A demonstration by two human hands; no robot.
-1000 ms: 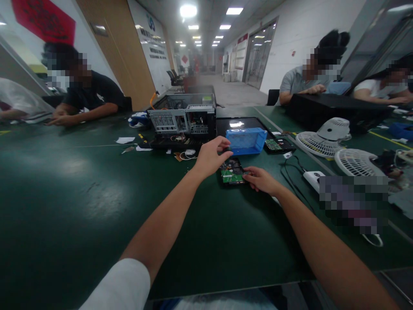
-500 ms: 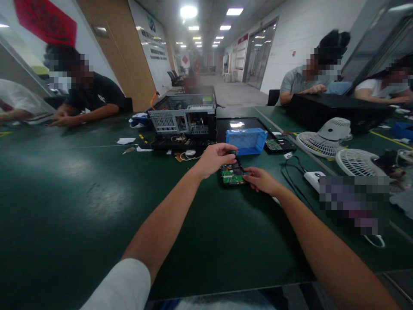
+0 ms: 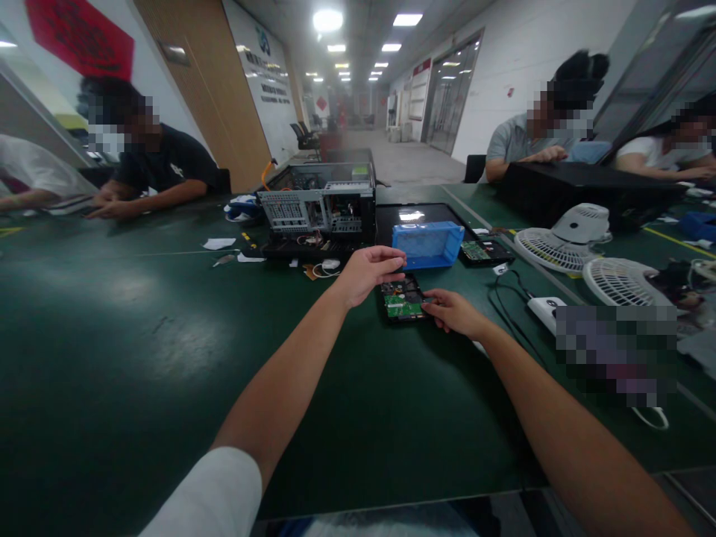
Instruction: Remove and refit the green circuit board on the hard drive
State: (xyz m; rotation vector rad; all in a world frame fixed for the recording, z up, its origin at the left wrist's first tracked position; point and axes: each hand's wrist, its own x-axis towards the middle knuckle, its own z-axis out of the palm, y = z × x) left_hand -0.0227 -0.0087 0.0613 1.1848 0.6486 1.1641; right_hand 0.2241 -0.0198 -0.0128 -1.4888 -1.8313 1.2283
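Observation:
A hard drive (image 3: 403, 304) lies on the green table with its green circuit board facing up. My right hand (image 3: 454, 312) grips the drive's right edge between thumb and fingers. Above the drive's far left corner hovers my left hand (image 3: 372, 274), its fingers stretched out and the thumb a little apart below them. I see nothing between those fingertips. Just behind the drive is a blue plastic bin (image 3: 428, 245), its open side turned towards me.
An opened computer case (image 3: 318, 209) stands behind my left hand, with paper scraps and a white cable before it. A dark flat panel (image 3: 414, 212), another board-bearing part (image 3: 485, 251), white fans (image 3: 559, 242) and a power strip (image 3: 545, 309) lie to the right. Several people sit around the table.
The small dark object at my left fingertips no longer shows there. My left hand has shifted slightly left and its thumb has come away from the fingers. My right hand stays on the drive.

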